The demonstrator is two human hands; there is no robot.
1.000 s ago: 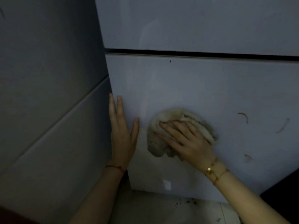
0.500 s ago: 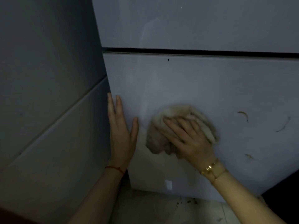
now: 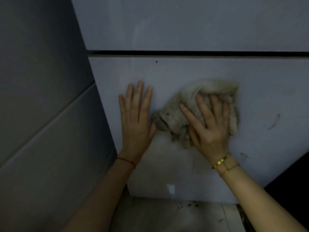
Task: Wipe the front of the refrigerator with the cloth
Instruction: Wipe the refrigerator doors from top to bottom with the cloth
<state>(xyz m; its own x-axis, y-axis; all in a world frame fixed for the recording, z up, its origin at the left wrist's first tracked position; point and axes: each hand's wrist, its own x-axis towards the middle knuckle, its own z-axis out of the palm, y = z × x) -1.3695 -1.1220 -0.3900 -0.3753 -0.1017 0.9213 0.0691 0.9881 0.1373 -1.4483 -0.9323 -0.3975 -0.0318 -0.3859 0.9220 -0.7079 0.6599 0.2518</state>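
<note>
The refrigerator's pale lower door (image 3: 192,71) fills the middle of the view, below a dark gap and the upper door (image 3: 184,22). A crumpled beige cloth (image 3: 175,114) is pressed flat against the lower door under my right hand (image 3: 209,124), whose fingers are spread over it. My left hand (image 3: 136,119) lies flat and open on the door just left of the cloth, its thumb touching the cloth's edge. Thin dirty streaks (image 3: 274,122) mark the door to the right of the cloth.
The refrigerator's grey side panel (image 3: 41,114) runs down the left. Below the door is a tiled floor (image 3: 167,215) with dark crumbs (image 3: 189,205). A dark area (image 3: 294,178) borders the door at lower right.
My right hand has slid the cloth up and to the right across the lower door. My left hand has shifted in from the door's left edge, closer to the cloth.
</note>
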